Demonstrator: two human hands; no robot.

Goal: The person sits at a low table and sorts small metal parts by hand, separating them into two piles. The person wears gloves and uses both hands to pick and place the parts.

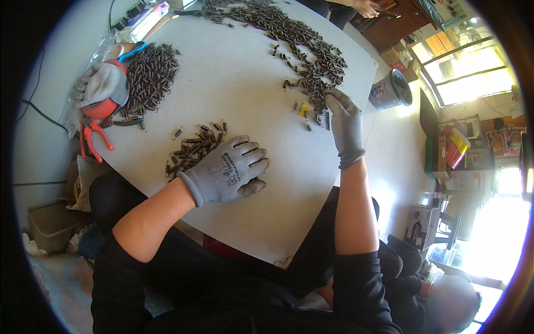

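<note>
My left hand (229,169), in a grey coated work glove with printing on its back, is held palm down beside a small pile of metal coil springs (187,152). Its fingers are bent and its palm is hidden, so whether it holds a spring does not show. My right hand (344,121), gloved the same way, reaches to the near end of a long heap of dark hooked springs (308,48). Those fingertips touch the springs; a grip on one cannot be made out. A small yellow piece (303,110) lies left of the right hand among loose springs.
Another spring pile (152,79) is at the table's left, against a red tape roll with a grey glove (102,85) on it. Red-handled pliers (94,137) lie at the left edge. A bucket (390,89) stands on the floor at right. Other people are nearby.
</note>
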